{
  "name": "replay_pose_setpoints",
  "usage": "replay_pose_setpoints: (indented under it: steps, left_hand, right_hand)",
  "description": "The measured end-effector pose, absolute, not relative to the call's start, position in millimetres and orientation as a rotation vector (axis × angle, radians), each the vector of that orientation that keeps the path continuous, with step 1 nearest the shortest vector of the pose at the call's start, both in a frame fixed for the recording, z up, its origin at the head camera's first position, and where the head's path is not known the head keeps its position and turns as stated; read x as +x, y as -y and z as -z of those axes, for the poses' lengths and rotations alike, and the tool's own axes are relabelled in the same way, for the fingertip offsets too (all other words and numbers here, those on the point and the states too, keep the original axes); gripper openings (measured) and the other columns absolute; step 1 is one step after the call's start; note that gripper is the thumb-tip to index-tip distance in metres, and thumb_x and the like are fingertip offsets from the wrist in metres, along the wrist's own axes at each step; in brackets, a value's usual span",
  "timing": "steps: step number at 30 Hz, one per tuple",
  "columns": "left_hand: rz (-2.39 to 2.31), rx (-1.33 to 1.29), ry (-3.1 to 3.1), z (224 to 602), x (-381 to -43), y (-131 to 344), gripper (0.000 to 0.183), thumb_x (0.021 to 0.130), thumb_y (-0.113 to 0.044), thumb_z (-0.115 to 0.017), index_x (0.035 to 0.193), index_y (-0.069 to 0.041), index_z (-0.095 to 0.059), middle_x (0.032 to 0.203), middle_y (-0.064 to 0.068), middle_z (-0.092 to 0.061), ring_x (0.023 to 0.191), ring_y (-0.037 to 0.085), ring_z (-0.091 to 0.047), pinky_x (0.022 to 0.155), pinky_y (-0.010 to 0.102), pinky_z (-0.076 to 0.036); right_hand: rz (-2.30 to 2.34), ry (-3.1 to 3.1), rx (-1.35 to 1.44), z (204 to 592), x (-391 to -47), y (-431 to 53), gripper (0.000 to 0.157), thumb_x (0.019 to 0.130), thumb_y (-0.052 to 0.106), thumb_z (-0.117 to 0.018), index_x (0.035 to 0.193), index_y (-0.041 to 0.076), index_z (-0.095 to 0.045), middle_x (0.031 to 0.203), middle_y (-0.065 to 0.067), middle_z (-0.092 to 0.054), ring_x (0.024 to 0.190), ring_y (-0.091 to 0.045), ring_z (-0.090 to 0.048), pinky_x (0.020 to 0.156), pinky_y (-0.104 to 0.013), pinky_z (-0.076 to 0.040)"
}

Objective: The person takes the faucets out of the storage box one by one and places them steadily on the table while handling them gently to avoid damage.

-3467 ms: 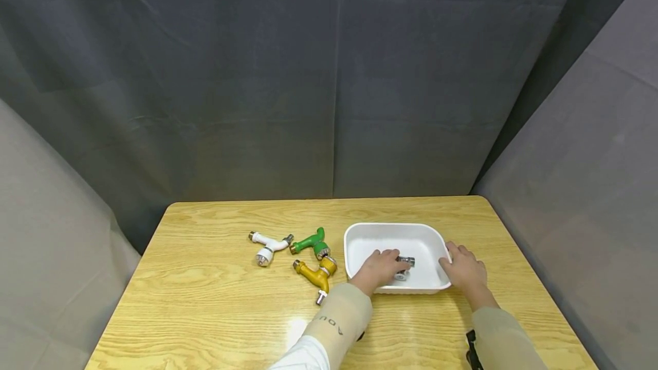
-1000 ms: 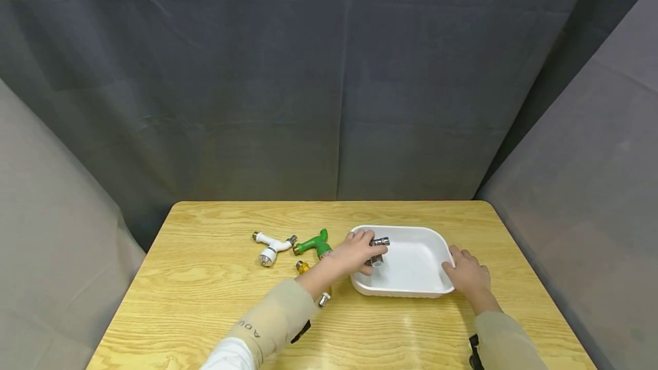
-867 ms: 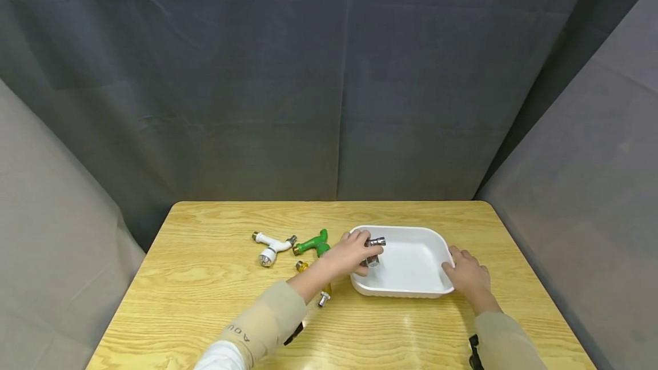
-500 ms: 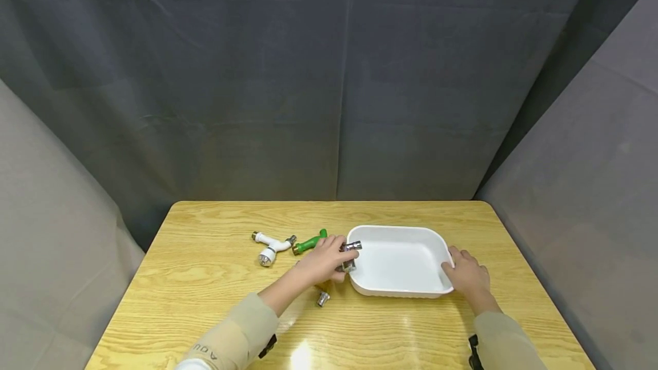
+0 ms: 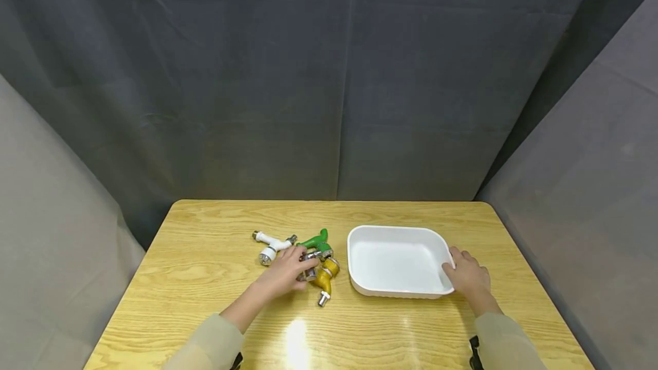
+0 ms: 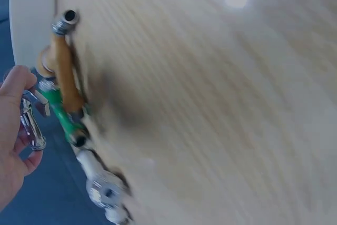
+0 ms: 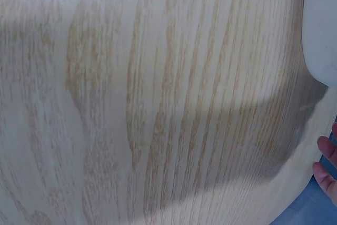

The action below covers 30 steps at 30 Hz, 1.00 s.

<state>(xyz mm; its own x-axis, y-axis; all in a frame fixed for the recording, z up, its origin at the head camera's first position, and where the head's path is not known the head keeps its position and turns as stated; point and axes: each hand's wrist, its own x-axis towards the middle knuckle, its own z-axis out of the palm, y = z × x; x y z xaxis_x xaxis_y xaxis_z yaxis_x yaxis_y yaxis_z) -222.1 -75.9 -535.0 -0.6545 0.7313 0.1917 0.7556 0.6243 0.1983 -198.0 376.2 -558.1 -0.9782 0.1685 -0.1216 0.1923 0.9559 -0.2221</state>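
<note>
My left hand (image 5: 284, 273) grips a chrome faucet (image 5: 310, 273), holding it over the other faucets on the table. In the left wrist view the chrome faucet (image 6: 32, 125) shows between the thumb and the curled fingers. Just right of that hand in the head view lies a yellow faucet (image 5: 325, 280), with a green faucet (image 5: 320, 240) behind it. A white faucet (image 5: 272, 245) lies beyond the hand to the left. My right hand (image 5: 466, 274) holds the right rim of a white plastic basin (image 5: 401, 293), thumb at the edge and fingers along the outer side.
The wooden table (image 5: 205, 278) has its far edge against a dark grey curtain (image 5: 257, 101). Light grey cloth hangs at both sides. The basin stands right of the faucets, with bare wood between them.
My left hand has lifted the chrome faucet out of the basin and carried it left, over the rim, to the other faucets. My right hand stays at the basin's right rim.
</note>
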Motion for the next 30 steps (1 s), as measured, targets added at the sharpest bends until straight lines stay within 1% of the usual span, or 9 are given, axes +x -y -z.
replay_pose_setpoints:
  steps: [2, 6, 9, 12, 17, 23, 30]
  left_hand:
    - [0.407, -1.236, 2.766, 539, -220, 85, 0.048, 0.076, -0.022, -0.070, 0.122, -0.021, -0.057, 0.121, 0.015, -0.046, 0.110, 0.029, -0.044, 0.092, 0.048, -0.038]
    - [0.402, -1.202, 2.776, 550, -218, 100, 0.045, 0.076, -0.020, -0.069, 0.119, -0.020, -0.058, 0.120, 0.017, -0.046, 0.108, 0.029, -0.045, 0.087, 0.047, -0.040]
    - [0.390, -1.177, 2.761, 558, -218, 110, 0.044, 0.074, -0.019, -0.068, 0.117, -0.020, -0.059, 0.118, 0.016, -0.047, 0.106, 0.029, -0.045, 0.085, 0.049, -0.041]
    - [0.378, -1.165, 2.732, 565, -218, 117, 0.047, 0.071, -0.018, -0.067, 0.117, -0.020, -0.059, 0.115, 0.016, -0.048, 0.103, 0.029, -0.045, 0.087, 0.050, -0.041]
    - [0.356, -1.161, 2.718, 573, -219, 124, 0.046, 0.071, -0.020, -0.068, 0.116, -0.020, -0.059, 0.112, 0.015, -0.049, 0.099, 0.028, -0.046, 0.089, 0.049, -0.039]
    - [0.321, -1.138, 2.736, 579, -217, 129, 0.050, 0.069, -0.021, -0.069, 0.118, -0.020, -0.060, 0.110, 0.014, -0.049, 0.098, 0.029, -0.046, 0.093, 0.054, -0.036]
    - [0.352, -1.099, 2.792, 581, -212, 133, 0.050, 0.068, -0.020, -0.068, 0.117, -0.018, -0.060, 0.112, 0.017, -0.049, 0.100, 0.030, -0.046, 0.086, 0.052, -0.040]
  right_hand:
    - [0.355, -3.004, 0.281, 558, -198, -376, 0.055, 0.091, 0.035, -0.042, 0.133, 0.002, -0.034, 0.119, -0.029, -0.044, 0.108, -0.045, -0.043, 0.085, -0.061, -0.035]
    - [0.356, -3.004, 0.279, 558, -198, -375, 0.055, 0.091, 0.035, -0.042, 0.133, 0.002, -0.034, 0.119, -0.029, -0.045, 0.108, -0.046, -0.044, 0.084, -0.061, -0.035]
    - [0.360, -3.006, 0.273, 558, -199, -375, 0.054, 0.091, 0.035, -0.041, 0.133, 0.002, -0.035, 0.118, -0.029, -0.045, 0.107, -0.046, -0.044, 0.084, -0.061, -0.035]
    - [0.361, -3.009, 0.274, 560, -199, -376, 0.053, 0.091, 0.034, -0.041, 0.133, 0.002, -0.035, 0.118, -0.029, -0.045, 0.107, -0.046, -0.044, 0.083, -0.061, -0.036]
    - [0.356, -3.009, 0.279, 562, -199, -378, 0.054, 0.090, 0.035, -0.042, 0.132, 0.002, -0.034, 0.118, -0.029, -0.045, 0.106, -0.046, -0.044, 0.083, -0.061, -0.036]
    - [0.355, -3.002, 0.284, 564, -199, -377, 0.054, 0.090, 0.035, -0.042, 0.133, 0.002, -0.034, 0.119, -0.029, -0.045, 0.107, -0.046, -0.044, 0.083, -0.062, -0.035]
    - [0.360, -3.002, 0.288, 565, -200, -378, 0.053, 0.090, 0.035, -0.042, 0.132, 0.003, -0.035, 0.118, -0.029, -0.045, 0.108, -0.046, -0.044, 0.083, -0.061, -0.035]
